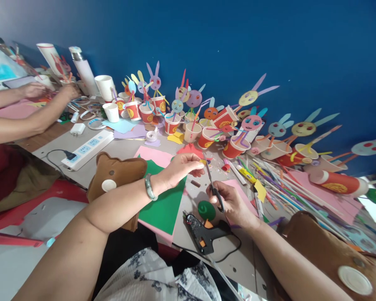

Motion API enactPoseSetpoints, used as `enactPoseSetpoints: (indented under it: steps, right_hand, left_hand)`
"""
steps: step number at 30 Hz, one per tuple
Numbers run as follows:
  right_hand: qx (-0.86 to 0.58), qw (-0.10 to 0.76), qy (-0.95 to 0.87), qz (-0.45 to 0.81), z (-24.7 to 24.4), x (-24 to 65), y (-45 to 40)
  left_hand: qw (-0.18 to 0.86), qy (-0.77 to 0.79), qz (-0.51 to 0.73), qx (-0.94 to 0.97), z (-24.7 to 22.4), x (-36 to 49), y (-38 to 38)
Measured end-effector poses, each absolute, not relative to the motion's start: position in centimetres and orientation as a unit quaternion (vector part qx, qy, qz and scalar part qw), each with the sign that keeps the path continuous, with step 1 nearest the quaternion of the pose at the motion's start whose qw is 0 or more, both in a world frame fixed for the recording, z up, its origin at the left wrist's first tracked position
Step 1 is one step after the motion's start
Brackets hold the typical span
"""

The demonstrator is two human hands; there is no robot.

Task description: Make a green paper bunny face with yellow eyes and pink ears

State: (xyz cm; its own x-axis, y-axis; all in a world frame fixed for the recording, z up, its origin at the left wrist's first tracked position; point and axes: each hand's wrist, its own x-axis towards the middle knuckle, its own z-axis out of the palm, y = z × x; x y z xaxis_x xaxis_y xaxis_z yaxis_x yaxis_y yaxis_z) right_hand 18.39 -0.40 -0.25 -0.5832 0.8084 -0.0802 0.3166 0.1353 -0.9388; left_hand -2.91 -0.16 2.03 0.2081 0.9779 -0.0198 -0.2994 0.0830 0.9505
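My right hand (227, 200) is closed round the handles of a pair of black-handled scissors (218, 196), whose blades point up toward my other hand. Between the fingertips of my left hand (186, 167) is pinched a small piece of yellow paper (203, 161), close beside the scissor blades. Beneath my left wrist lies a green paper sheet (163, 209) over pink paper. Just below the scissors sit a green paper spiral (207, 210) and a black hot glue gun (203, 234) on the table.
Paper cups (236, 146) with rabbit-faced figures line the blue wall. Coloured straws and pipe cleaners (275, 184) lie to the right. A white power strip (89, 148) and a brown bear-shaped item (119, 171) are at left. Another person's hands (69, 91) work at far left.
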Motion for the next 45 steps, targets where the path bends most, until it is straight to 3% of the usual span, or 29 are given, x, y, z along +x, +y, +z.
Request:
enactPoseSetpoints:
  steps: [45]
  right_hand:
    - [-0.38,0.228,-0.711,0.546,-1.12,18.85,-0.29]
  left_hand:
    - [0.641,0.371,0.491,0.458,1.89,-2.8,-0.17]
